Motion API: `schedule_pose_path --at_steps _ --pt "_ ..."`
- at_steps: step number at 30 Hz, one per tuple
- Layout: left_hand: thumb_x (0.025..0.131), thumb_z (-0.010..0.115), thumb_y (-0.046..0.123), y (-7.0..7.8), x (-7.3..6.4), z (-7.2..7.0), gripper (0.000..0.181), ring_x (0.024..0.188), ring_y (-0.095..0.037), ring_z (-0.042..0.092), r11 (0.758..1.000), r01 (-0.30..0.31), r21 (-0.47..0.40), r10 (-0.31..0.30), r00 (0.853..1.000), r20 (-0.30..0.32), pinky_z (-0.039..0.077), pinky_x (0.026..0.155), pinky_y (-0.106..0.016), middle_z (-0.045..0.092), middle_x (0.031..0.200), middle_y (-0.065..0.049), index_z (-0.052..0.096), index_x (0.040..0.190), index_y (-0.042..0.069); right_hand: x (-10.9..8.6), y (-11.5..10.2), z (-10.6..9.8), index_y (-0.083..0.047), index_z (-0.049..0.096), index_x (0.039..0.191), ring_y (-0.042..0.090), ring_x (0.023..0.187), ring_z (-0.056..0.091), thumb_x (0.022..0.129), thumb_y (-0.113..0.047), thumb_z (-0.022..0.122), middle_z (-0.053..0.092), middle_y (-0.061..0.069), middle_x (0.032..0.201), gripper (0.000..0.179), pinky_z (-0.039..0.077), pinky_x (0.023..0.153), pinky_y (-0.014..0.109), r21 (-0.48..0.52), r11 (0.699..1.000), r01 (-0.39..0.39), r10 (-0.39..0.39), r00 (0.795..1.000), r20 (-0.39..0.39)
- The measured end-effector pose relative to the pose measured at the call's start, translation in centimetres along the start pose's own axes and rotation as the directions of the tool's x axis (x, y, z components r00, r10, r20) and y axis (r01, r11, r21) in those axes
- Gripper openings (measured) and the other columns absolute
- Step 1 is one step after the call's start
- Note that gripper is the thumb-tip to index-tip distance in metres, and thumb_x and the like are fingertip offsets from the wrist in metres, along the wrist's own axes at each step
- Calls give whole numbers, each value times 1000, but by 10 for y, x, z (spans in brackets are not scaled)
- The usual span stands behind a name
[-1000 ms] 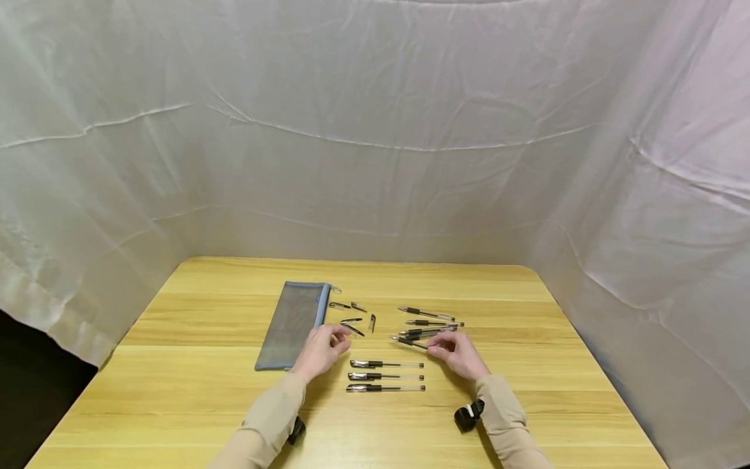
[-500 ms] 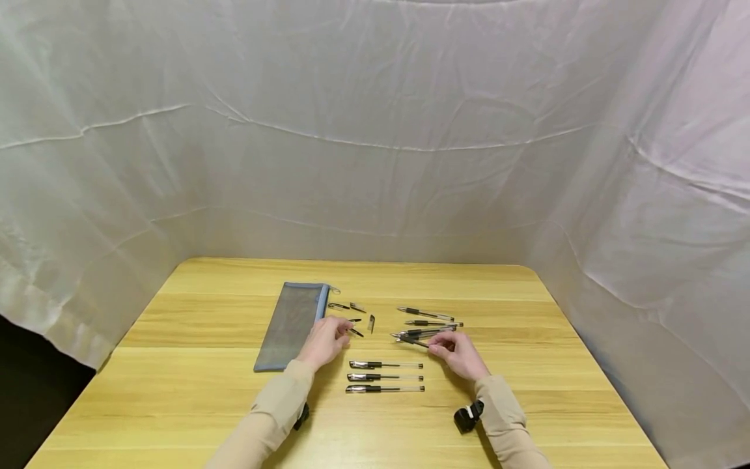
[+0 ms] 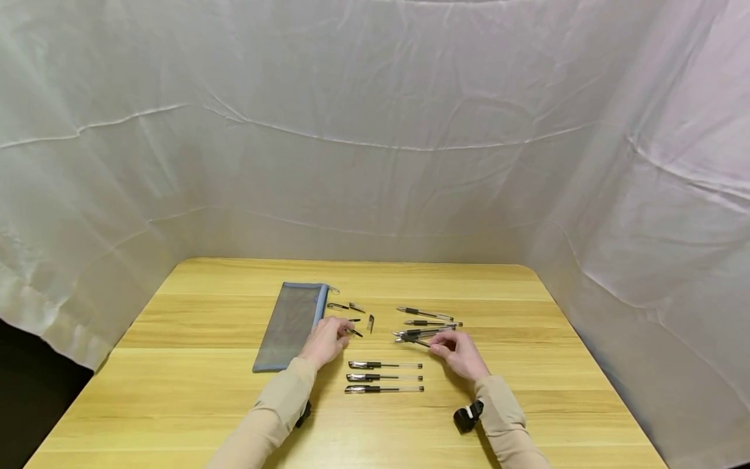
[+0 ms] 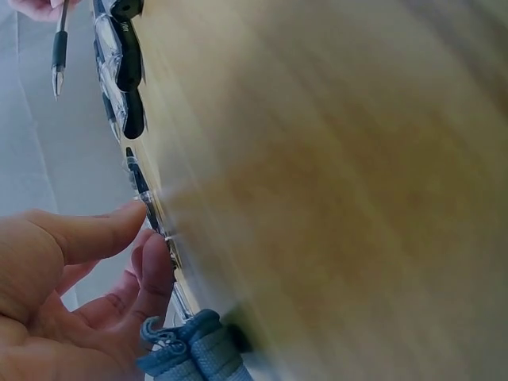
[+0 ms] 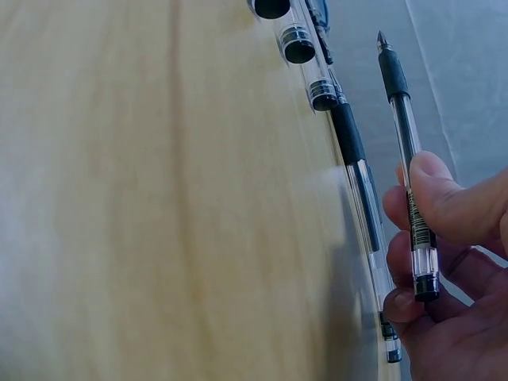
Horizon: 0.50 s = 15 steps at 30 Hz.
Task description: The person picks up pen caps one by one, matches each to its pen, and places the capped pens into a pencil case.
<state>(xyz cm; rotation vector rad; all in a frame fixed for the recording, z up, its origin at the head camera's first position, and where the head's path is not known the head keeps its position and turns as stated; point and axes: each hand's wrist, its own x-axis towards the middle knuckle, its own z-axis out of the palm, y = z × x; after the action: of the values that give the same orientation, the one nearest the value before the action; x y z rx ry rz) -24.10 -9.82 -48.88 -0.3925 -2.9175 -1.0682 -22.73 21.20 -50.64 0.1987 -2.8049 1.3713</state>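
My right hand [image 3: 459, 355] pinches an uncapped gel pen [image 5: 411, 159] by its clear barrel, tip pointing left and raised off the table. My left hand [image 3: 327, 342] is down among the loose pen caps, thumb and index fingertips right at a black pen cap [image 4: 140, 176] lying on the wood; I cannot tell whether they grip it. Part of that cap is hidden behind the fingers. Several other caps lie just beyond, among them an upright-lying cap [image 3: 371, 323]. Several uncapped pens [image 3: 430, 314] lie beyond my right hand.
Three capped pens [image 3: 383, 377] lie in a parallel row between my forearms. A grey mesh zip pouch [image 3: 290, 326] with blue edging lies left of the caps, partly behind my left hand. Pale curtains [image 3: 375, 163] hang around the back and sides of the wooden table [image 3: 146, 404].
My left hand has moved slightly forward and right onto the nearest caps, then stayed there. The pen in my right hand has shifted a little; that hand stays almost in place.
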Motion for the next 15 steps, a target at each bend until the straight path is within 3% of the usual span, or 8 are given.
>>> schedule_pose_path --at_steps 15 --pt "86 69 -7 0 0 1 28 93 -27 68 1000 2 25 -2 1000 -10 58 79 -43 73 95 -10 75 110 5 0 -1 0 -5 75 95 9 78 57 89 -2 71 71 8 93 7 47 72 19 25 1000 -19 19 1000 4"
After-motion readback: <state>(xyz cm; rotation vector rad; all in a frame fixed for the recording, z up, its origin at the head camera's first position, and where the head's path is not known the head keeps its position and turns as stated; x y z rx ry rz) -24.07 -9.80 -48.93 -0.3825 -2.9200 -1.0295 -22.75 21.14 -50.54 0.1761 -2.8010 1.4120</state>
